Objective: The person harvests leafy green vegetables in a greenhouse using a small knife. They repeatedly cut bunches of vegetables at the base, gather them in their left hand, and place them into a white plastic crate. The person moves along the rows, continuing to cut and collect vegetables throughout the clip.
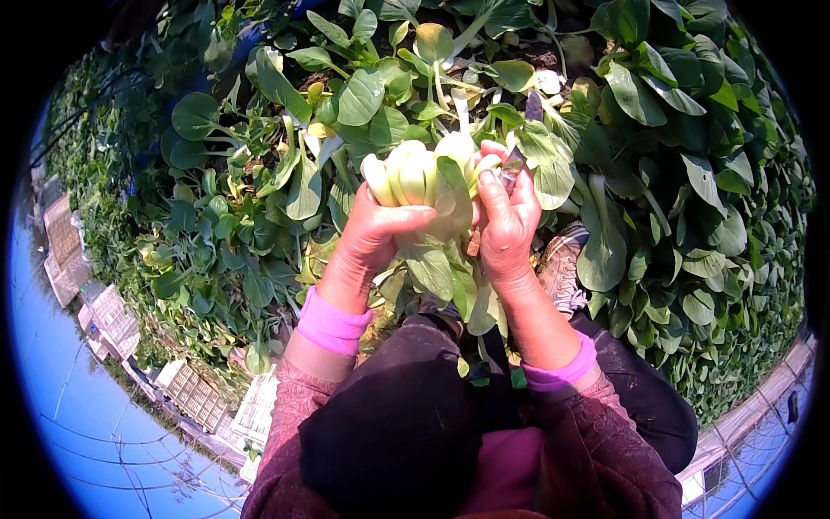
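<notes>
My left hand (376,227) is wrapped around a head of bok choy (410,174), thumb across its pale stalks. The stalk end points away from me, and the green leaves hang down towards my knees. At its right side, my right hand (509,227) has its thumb and fingers at an outer pale stalk (483,170). A small knife (514,162) is also in this hand. Its shiny blade shows by the fingers, with part of a brown handle below the palm; the rest is hidden.
Dense leafy bok choy plants (707,240) grow to the right, with more greens (227,220) on the left. Cut leaves and soil lie just ahead. My shoe (563,266) is among the plants. Plastic crates (191,392) line the left edge.
</notes>
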Demonstrator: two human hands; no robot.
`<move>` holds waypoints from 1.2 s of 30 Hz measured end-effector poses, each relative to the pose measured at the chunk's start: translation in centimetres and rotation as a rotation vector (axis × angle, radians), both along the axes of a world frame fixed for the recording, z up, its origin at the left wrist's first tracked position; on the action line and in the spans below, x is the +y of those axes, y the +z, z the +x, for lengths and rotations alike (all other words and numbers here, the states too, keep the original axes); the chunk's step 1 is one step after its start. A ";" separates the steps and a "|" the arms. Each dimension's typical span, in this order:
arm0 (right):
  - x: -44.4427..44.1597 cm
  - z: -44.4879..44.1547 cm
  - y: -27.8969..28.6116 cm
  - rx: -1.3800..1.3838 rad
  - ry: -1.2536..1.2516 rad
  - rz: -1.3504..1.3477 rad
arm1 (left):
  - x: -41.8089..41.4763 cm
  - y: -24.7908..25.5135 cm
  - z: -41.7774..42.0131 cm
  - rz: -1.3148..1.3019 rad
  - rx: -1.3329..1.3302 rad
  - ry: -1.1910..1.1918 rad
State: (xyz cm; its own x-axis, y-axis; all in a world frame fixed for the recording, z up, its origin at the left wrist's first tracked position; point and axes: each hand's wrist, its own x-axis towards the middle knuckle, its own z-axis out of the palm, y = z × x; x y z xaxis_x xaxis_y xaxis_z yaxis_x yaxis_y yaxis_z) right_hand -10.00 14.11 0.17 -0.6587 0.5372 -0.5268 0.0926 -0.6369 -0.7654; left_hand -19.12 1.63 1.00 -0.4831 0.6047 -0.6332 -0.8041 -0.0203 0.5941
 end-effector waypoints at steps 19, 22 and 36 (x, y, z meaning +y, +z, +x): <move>6.2 -2.3 -1.0 -0.077 0.056 -0.030 | 4.4 -0.7 -7.3 -0.050 0.290 -0.139; 6.5 -3.6 -1.2 -0.101 -0.011 -0.009 | 5.4 -1.3 -6.1 -0.049 0.287 -0.134; 8.3 -1.1 -4.4 -0.478 0.791 0.723 | 1.4 -3.9 -15.8 -0.448 0.581 -0.155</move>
